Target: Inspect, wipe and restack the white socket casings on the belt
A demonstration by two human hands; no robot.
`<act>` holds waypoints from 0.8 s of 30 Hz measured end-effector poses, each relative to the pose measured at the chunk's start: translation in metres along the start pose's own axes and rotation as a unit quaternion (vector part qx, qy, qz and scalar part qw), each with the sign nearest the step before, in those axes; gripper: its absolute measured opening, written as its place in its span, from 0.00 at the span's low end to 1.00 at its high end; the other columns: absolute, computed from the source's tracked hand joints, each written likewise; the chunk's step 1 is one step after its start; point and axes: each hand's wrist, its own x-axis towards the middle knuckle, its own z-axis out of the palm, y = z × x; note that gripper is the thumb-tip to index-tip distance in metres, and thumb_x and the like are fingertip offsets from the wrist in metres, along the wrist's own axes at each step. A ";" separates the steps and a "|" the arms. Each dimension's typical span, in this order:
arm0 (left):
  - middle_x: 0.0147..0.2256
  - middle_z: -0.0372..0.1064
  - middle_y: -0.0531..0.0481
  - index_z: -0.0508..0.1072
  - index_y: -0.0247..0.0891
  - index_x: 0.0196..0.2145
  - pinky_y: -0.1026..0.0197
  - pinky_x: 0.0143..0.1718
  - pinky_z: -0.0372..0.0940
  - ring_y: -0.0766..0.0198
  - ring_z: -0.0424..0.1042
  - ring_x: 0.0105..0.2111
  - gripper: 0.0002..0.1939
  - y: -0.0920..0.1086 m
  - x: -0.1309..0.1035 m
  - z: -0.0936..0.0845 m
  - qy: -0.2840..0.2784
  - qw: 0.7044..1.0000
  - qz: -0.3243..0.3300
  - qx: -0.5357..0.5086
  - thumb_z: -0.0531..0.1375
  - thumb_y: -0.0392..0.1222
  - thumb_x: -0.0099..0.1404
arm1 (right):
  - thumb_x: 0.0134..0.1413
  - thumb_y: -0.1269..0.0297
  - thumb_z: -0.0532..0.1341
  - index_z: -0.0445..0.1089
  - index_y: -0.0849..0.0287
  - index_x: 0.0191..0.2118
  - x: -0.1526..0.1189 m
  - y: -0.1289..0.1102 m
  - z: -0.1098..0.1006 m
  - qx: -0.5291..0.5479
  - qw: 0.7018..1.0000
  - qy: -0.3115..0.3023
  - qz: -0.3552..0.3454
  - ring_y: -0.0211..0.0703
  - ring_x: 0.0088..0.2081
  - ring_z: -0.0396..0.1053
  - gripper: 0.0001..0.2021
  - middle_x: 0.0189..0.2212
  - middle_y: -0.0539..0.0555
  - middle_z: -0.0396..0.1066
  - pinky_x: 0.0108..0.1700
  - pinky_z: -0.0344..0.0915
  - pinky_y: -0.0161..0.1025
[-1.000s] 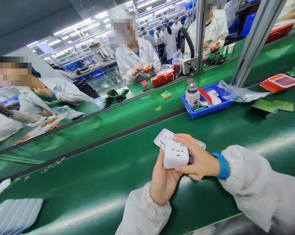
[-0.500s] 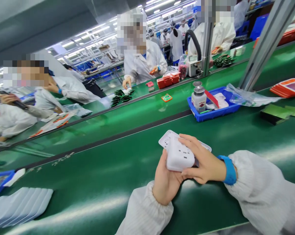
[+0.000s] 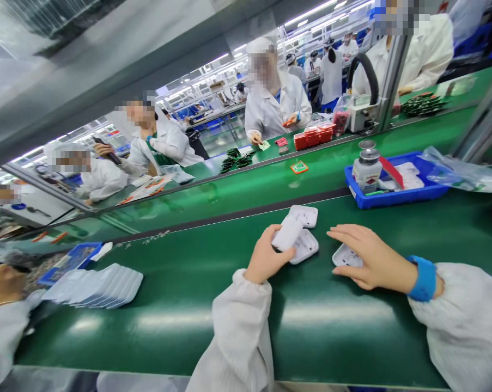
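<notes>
As the left hand (image 3: 269, 255) grasps a smooth white plastic block (image 3: 287, 233), the right hand (image 3: 374, 258) curves around a white dark-holed plastic shell (image 3: 345, 256), grip unclear.

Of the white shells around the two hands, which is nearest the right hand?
The shell between the right hand's thumb and fingers. It sits apart; the other shells cluster at the left hand.

Left fingers (image 3: 287, 255), right fingers (image 3: 347, 270) now apart
</notes>
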 end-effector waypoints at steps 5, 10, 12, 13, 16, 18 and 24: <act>0.46 0.62 0.48 0.64 0.40 0.43 0.58 0.47 0.57 0.58 0.63 0.45 0.20 -0.011 0.004 0.005 -0.015 0.999 0.047 0.019 0.62 0.38 0.52 | 0.49 0.56 0.65 0.61 0.64 0.55 0.003 -0.004 0.002 -0.015 0.997 -0.074 -0.001 0.58 0.54 0.56 0.29 0.54 0.63 0.60 0.54 0.55 0.57; 0.49 0.60 0.47 0.65 0.41 0.41 0.56 0.53 0.53 0.56 0.60 0.51 0.18 -0.011 0.001 -0.002 -0.038 0.995 0.092 0.032 0.62 0.37 0.51 | 0.48 0.59 0.67 0.66 0.63 0.49 0.006 -0.010 -0.001 -0.021 0.996 -0.079 0.022 0.57 0.51 0.59 0.23 0.47 0.62 0.65 0.54 0.53 0.56; 0.50 0.59 0.47 0.66 0.41 0.41 0.55 0.54 0.53 0.56 0.59 0.52 0.19 -0.009 -0.001 -0.006 -0.076 0.991 0.103 0.037 0.62 0.36 0.50 | 0.48 0.61 0.66 0.67 0.63 0.47 0.006 -0.005 -0.004 -0.023 0.997 -0.067 0.029 0.56 0.49 0.61 0.21 0.45 0.61 0.67 0.52 0.56 0.53; 0.51 0.58 0.46 0.66 0.41 0.41 0.55 0.54 0.53 0.55 0.59 0.52 0.19 -0.008 -0.003 -0.006 -0.098 0.989 0.105 0.043 0.63 0.37 0.50 | 0.49 0.61 0.66 0.67 0.63 0.47 0.006 -0.002 -0.006 -0.023 0.997 -0.060 0.032 0.55 0.48 0.62 0.20 0.43 0.60 0.67 0.51 0.57 0.52; 0.52 0.55 0.45 0.67 0.42 0.42 0.53 0.52 0.57 0.55 0.61 0.50 0.20 -0.006 -0.008 0.001 -0.129 0.984 0.098 0.074 0.63 0.38 0.50 | 0.49 0.60 0.65 0.67 0.63 0.47 0.004 0.009 -0.012 -0.024 0.997 -0.051 0.043 0.55 0.46 0.63 0.20 0.42 0.59 0.68 0.48 0.60 0.49; 0.53 0.53 0.44 0.67 0.43 0.43 0.53 0.52 0.58 0.55 0.62 0.49 0.20 -0.009 -0.010 0.005 -0.112 0.984 0.093 0.099 0.62 0.39 0.52 | 0.49 0.60 0.65 0.67 0.63 0.47 0.003 0.013 -0.017 -0.030 0.997 -0.052 0.051 0.55 0.45 0.63 0.21 0.42 0.59 0.67 0.46 0.61 0.49; 0.58 0.47 0.43 0.67 0.40 0.43 0.53 0.53 0.59 0.52 0.57 0.56 0.18 -0.059 -0.011 -0.047 0.054 0.979 -0.010 0.199 0.60 0.43 0.53 | 0.42 0.59 0.71 0.68 0.63 0.45 0.004 0.005 -0.033 -0.050 0.995 -0.060 0.055 0.55 0.44 0.63 0.24 0.43 0.59 0.66 0.45 0.62 0.48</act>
